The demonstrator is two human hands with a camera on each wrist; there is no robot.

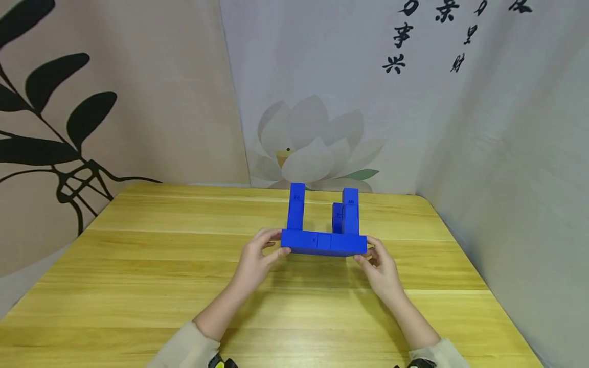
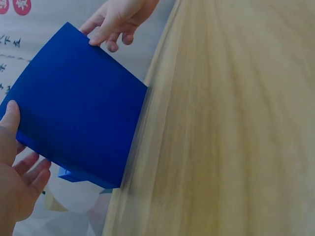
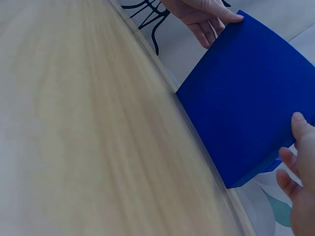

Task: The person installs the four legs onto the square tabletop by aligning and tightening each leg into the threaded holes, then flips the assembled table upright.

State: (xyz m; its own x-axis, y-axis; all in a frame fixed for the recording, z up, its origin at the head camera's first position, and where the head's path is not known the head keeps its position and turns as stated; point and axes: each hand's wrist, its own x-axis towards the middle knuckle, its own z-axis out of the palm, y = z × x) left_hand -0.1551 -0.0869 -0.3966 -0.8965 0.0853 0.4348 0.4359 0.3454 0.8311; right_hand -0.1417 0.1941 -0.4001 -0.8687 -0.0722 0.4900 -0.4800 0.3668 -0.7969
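Both hands hold a glossy blue block structure [image 1: 324, 243] by its two ends, over the table's far middle. It has a long front bar, a tall column rising at the left, and a tall column with a shorter one beside it at the right. Small dark marks show on the columns. My left hand [image 1: 255, 258] pinches the left end, thumb at the front and fingers behind. At the right end, my right hand [image 1: 384, 271] does the same. Both wrist views show a broad plain blue face [image 2: 83, 103]; whether its lower edge touches the table I cannot tell.
The wooden table [image 1: 138, 286] spreads around the arms. Behind it hangs a pale cloth backdrop [image 1: 175, 92] with dark leaves, a lotus and black characters. Another cloth wall [image 1: 520, 153] runs along the right side.
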